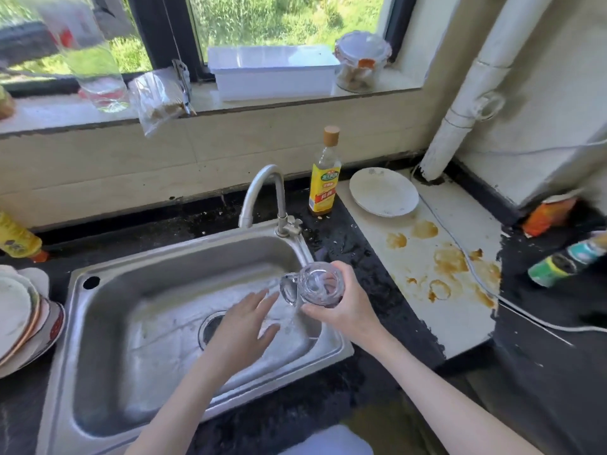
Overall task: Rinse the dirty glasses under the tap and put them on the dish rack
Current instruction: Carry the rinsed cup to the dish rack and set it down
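Note:
My right hand (345, 307) grips a clear glass mug (315, 285) with a handle on its left side, held tilted over the right edge of the steel sink (108, 323). Water spills from the mug down into the basin. My left hand (243, 323) hovers open over the sink, fingers spread, just left of the mug and above the drain (210, 326). The curved tap (262, 192) stands behind the sink, its spout well to the back-left of the mug. No dish rack can be identified for sure.
Stacked plates (23, 320) sit left of the sink. An oil bottle (323, 178) and a white plate (382, 192) stand behind on the stained counter (427, 257). A white tray (272, 73), jar (359, 60) and clear bottle (95, 60) line the windowsill. Cans (565, 261) lie at right.

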{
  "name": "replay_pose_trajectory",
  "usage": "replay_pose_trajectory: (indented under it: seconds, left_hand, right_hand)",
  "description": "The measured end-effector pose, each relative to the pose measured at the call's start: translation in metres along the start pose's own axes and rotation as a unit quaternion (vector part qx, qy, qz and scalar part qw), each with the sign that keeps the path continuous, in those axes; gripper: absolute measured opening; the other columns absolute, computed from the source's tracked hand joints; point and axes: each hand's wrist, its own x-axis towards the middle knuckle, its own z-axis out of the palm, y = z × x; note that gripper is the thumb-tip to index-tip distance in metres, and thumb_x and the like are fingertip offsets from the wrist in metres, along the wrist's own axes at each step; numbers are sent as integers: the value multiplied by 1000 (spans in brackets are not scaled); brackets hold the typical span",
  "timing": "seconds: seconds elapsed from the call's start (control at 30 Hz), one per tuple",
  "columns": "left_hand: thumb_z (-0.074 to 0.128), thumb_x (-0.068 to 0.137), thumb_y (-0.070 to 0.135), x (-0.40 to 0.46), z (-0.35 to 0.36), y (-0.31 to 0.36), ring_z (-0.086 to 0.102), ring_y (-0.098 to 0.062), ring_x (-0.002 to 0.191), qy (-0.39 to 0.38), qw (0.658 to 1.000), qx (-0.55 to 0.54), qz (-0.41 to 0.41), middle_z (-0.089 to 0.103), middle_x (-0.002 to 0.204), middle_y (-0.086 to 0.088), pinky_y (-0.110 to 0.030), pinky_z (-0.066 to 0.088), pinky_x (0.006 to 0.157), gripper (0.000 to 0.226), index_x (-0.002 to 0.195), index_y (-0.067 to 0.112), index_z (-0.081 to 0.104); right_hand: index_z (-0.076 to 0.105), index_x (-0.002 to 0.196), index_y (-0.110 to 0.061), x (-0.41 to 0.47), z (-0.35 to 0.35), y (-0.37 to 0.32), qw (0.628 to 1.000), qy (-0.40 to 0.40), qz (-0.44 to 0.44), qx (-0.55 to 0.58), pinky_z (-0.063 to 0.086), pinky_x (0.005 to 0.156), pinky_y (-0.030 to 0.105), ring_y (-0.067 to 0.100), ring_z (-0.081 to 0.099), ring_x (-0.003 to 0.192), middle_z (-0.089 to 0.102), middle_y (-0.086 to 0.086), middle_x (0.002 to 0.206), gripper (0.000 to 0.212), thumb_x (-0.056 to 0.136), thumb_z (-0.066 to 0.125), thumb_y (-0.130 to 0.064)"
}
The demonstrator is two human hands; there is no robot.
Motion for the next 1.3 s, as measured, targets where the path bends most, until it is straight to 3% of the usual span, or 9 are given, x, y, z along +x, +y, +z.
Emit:
replay_pose_trajectory:
  seconds: [0.07, 0.2, 0.33, 0.5, 0.67, 0.87, 1.0, 1.17, 1.3]
  left_hand:
    - [27, 82, 57, -8, 6, 22, 42, -36, 129, -19, 999, 19, 44, 43, 142, -11, -50, 37, 102, 70, 140, 21, 38]
    - [7, 72, 69, -32, 20, 78, 11, -23, 144, -73, 989, 52, 121, 16, 155, 3, -42, 14, 115, 82, 147, 34, 11]
    - [3, 78, 78, -70, 33, 144, 23, -25, 141, -73, 970, 63, 223, 27, 151, 4, -44, 19, 112, 84, 144, 33, 28]
    - [-10, 66, 80, -132, 58, 229, -6, -15, 144, -123, 918, 88, 367, -2, 153, 16, -34, -6, 112, 80, 140, 50, -3]
    - [-4, 67, 84, -197, 78, 314, -2, -16, 144, -161, 858, 89, 479, 6, 155, 13, -34, -5, 112, 86, 143, 46, 7]
    - [11, 74, 68, -253, 120, 411, 4, -20, 143, -191, 765, 93, 609, 12, 155, 7, -49, 6, 116, 76, 144, 40, 18]
    - [-14, 57, 86, -277, 160, 482, -12, -14, 142, -232, 725, 111, 639, -13, 155, 10, -36, -11, 109, 97, 144, 46, 2]
    - [11, 80, 70, -294, 212, 584, -11, -16, 144, -248, 707, 105, 654, -14, 155, 8, -38, -7, 115, 71, 144, 43, -2]
    - [5, 66, 72, -308, 245, 659, -7, -20, 144, -256, 689, 84, 673, -9, 154, 10, -39, -6, 113, 83, 143, 42, 0]
  right_hand:
    - [40, 113, -35, -32, -19, 2, 999, 40, -9, 4, 48, 89, 24, 5, 57, 104, 56, -17, 109, 68, 64, 86, -25]
    - [38, 112, -38, -115, -58, 16, 990, 140, 5, -3, 45, 86, 16, -3, 55, 98, 53, -22, 106, 69, 63, 86, -31]
    - [40, 107, -37, -218, -90, 31, 968, 246, 34, 21, 40, 82, 7, -10, 53, 98, 53, -21, 106, 66, 62, 87, -24]
    - [44, 119, -26, -361, -109, 50, 927, 362, 91, 28, 42, 86, 11, -4, 55, 104, 59, -12, 112, 73, 60, 86, -31]
    - [44, 115, -34, -493, -121, 61, 872, 457, 168, 49, 42, 91, 19, -1, 55, 109, 60, -12, 113, 71, 56, 84, -37]
    - [43, 110, -41, -620, -126, 79, 790, 565, 225, 76, 43, 84, 10, -5, 52, 111, 58, -13, 115, 66, 63, 86, -23]
    - [42, 106, -39, -685, -152, 97, 741, 615, 263, 54, 42, 88, 17, -9, 54, 99, 56, -23, 104, 64, 64, 86, -20]
    - [42, 105, -42, -749, -215, 124, 710, 641, 291, 15, 42, 89, 20, -5, 54, 104, 57, -19, 108, 62, 63, 86, -26]
    - [45, 106, -44, -793, -270, 148, 684, 654, 320, -45, 44, 96, 36, 10, 53, 109, 55, -18, 108, 64, 53, 82, -47]
